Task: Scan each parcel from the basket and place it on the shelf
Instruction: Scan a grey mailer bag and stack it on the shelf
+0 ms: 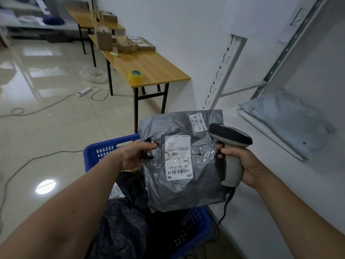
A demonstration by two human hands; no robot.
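Left hand [130, 156] grips one grey parcel [183, 161]; right hand [240, 163] grips one scanner [230, 146]; one blue basket [104, 150]

From my feed, all I can see of the person is two arms. The left hand [130, 158] and the right hand [246, 166] are both bare, as are the wrists behind them. The left forearm [74, 206] is uncovered all the way to the bottom left corner of the view. The right forearm [302, 215] is uncovered to the bottom right corner. The wide lens makes both look thicker toward me. The upper arms are outside my view, and finer marks on the skin are too soft to read.
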